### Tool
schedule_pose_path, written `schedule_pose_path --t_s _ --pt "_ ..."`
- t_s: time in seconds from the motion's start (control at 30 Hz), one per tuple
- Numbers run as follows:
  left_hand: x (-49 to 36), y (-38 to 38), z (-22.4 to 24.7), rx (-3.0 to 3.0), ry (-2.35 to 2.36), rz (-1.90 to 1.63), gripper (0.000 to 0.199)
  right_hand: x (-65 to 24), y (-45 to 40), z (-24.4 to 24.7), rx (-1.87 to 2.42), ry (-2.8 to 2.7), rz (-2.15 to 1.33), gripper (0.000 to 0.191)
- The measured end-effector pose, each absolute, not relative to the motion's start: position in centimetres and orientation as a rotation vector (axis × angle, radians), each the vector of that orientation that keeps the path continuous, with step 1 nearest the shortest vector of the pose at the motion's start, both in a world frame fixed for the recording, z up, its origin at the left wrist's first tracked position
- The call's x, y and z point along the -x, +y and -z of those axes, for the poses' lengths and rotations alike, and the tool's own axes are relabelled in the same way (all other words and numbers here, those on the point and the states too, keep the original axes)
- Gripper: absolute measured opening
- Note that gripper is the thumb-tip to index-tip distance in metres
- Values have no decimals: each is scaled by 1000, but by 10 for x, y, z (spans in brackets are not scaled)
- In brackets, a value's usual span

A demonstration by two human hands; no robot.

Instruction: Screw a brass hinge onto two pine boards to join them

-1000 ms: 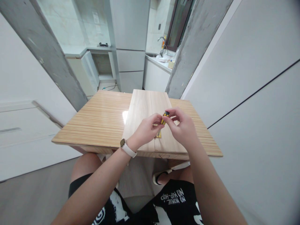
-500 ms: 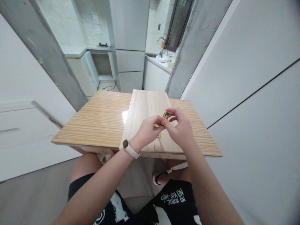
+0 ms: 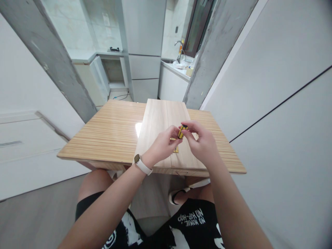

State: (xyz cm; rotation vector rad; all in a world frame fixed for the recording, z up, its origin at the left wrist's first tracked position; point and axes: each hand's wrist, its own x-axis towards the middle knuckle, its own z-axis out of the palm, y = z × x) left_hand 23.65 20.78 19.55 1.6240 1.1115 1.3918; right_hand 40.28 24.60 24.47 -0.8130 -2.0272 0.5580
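Observation:
Between my hands is a small yellow-and-black object [image 3: 182, 131], raised above a pale wooden board [image 3: 155, 121]. My left hand [image 3: 166, 140], with a white-banded watch on the wrist, pinches its left side. The thumb and fingers of my right hand [image 3: 201, 140] close on its right side. Beneath my left hand, a flat yellow piece [image 3: 176, 149] lies on the board, partly covered by the fingers.
The board lies across a striped wooden table [image 3: 111, 128], whose front edge is close to my knees. Beyond it stand a grey fridge [image 3: 145, 65] and a counter with a sink faucet [image 3: 178, 48]. White panels flank both sides.
The yellow-and-black object has turned, and more of its yellow side shows. My right hand has shifted slightly right, opening a small gap between the two thumbs.

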Motion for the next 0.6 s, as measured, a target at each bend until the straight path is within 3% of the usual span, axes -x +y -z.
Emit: schedule_pose_path --t_s 0.33,0.6 --pt "-244 207 -196 -1721 1285 -1455 14 -398 238 -246 872 -2036 -310 6" --pt "-243 208 -195 -1734 1225 -1428 9 -396 242 -243 930 -1958 -350 22"
